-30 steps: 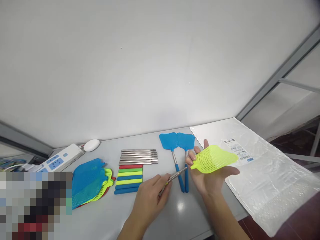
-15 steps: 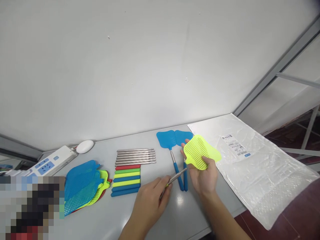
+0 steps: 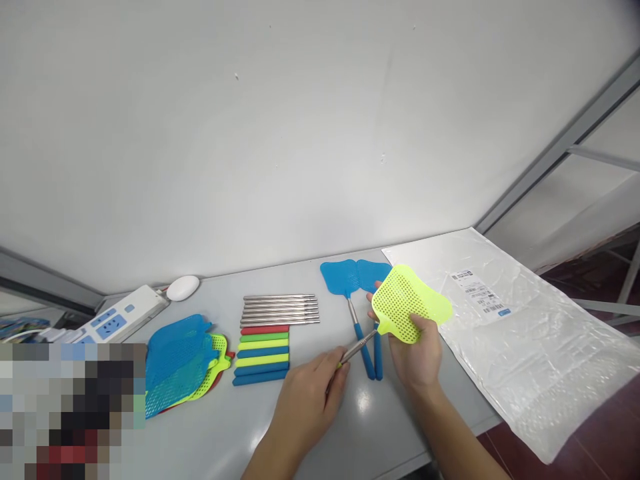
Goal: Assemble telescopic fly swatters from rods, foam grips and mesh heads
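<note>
My left hand (image 3: 311,395) is closed around a metal rod (image 3: 357,347), with a bit of yellow-green showing by the fingers. In my right hand (image 3: 419,357) is a yellow fly swatter head (image 3: 400,303), pinched between thumb and fingers. The rod's tip meets the swatter head's narrow neck; whether it sits inside the neck I cannot tell. Behind my hands lie two blue fly swatters (image 3: 337,277) with metal shafts and blue grips. To the left are a row of metal rods (image 3: 280,310), several coloured handle grips (image 3: 263,360) and a pile of swatter heads (image 3: 177,360).
A white plastic mailing bag (image 3: 505,347) with a label covers the table's right end and hangs over its edge. At the left stand a power strip (image 3: 130,313) and a white oval object (image 3: 183,288). The wall (image 3: 320,133) rises behind the table (image 3: 210,440).
The rod in my left hand has come up to the swatter head's neck, closing the gap between them. The view has shifted slightly, so the table things appear further right.
</note>
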Tool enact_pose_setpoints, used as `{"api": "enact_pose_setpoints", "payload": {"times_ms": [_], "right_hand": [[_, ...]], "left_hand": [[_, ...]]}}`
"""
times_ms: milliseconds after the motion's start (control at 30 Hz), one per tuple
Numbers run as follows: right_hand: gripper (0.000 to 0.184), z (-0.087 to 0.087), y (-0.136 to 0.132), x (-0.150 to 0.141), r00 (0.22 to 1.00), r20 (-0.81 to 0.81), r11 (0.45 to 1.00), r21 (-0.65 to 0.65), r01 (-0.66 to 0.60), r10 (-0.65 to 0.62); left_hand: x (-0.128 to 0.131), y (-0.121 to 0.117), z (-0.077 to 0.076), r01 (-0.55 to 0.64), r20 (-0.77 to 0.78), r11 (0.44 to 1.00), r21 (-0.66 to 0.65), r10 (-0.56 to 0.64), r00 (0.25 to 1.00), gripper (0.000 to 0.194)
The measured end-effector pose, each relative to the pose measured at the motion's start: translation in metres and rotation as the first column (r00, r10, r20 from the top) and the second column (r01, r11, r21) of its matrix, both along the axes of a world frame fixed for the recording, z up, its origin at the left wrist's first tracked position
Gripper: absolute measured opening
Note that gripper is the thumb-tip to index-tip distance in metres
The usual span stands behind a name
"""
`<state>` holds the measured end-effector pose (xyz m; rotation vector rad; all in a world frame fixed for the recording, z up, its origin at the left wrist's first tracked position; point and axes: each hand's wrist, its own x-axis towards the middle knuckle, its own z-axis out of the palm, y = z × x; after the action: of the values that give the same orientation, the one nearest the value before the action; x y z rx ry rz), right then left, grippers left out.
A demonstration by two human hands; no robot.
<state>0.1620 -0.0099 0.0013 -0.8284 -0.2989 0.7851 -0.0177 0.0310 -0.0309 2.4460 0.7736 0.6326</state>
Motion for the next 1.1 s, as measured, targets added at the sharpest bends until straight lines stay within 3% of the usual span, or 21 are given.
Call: {"api": "enact_pose_setpoints", "payload": {"times_ms": [200,367,667,900,1100], "right_hand": [[0.046,-0.007,-0.001,0.000,0.992,0.123,0.990,-0.130,0.053,-0.037],[0.035,-0.006,0.000,-0.006,0.973,0.227,0.980,-0.201,-0.001,0.048],[0.040,0.000,0.003,-0.020,0.996,0.077,0.988,-0.155,-0.023,0.035],[0.040,-0.003,0.002,-0.023,0.996,0.080,0.987,-0.160,-0.018,0.031],[0.038,-0.005,0.002,-0.022,0.996,0.074,0.990,-0.140,-0.029,0.040]], "left_hand": [[0.000,-0.001,0.002,-0.011,0.028,1.000,-0.013,0.011,1.000,0.029],[0.000,-0.002,0.003,0.003,0.027,0.999,-0.046,-0.002,1.000,0.028],[0.000,-0.003,0.006,-0.004,0.004,0.990,-0.141,0.004,1.000,0.029],[0.000,-0.004,0.008,-0.013,-0.008,0.985,-0.171,0.012,1.000,0.029],[0.000,-0.006,0.014,-0.006,-0.003,0.952,-0.307,0.006,1.000,0.027]]}}
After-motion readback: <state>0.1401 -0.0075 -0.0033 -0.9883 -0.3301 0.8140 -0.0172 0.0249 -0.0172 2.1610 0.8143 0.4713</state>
